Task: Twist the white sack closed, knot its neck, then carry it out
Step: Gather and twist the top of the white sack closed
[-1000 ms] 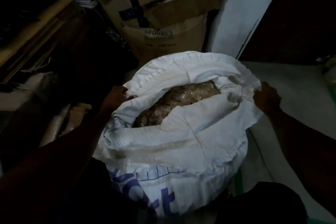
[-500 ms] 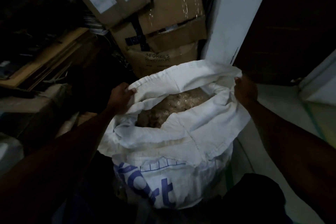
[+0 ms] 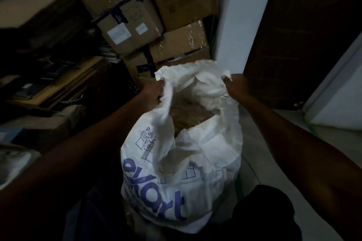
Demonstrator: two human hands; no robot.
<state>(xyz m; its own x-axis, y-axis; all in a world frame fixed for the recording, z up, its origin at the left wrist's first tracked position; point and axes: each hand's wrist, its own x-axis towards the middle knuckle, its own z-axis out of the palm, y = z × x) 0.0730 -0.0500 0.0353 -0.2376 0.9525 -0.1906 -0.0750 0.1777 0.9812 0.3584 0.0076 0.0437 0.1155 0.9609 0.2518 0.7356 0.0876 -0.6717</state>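
Note:
A white woven sack [image 3: 195,162] with blue print stands on the floor in front of me, its mouth gaping. Brownish contents [image 3: 188,115] show inside. My left hand [image 3: 152,92] grips the left side of the sack's rim and holds it raised. My right hand [image 3: 235,88] grips the right side of the rim at about the same height. The cloth between the two hands is pulled up, and the near side of the mouth sags in folds.
Stacked cardboard boxes [image 3: 137,23] rise just behind the sack. Dark shelves with clutter [image 3: 49,76] fill the left. A white wall post [image 3: 241,15] and a dark wooden door [image 3: 313,35] stand at the right, with pale floor [image 3: 333,143] beside them.
Both hands have lifted the rolled-down rim upward and drawn it closer together. The sack now stands taller and its opening is narrower. My view has tilted up toward the boxes.

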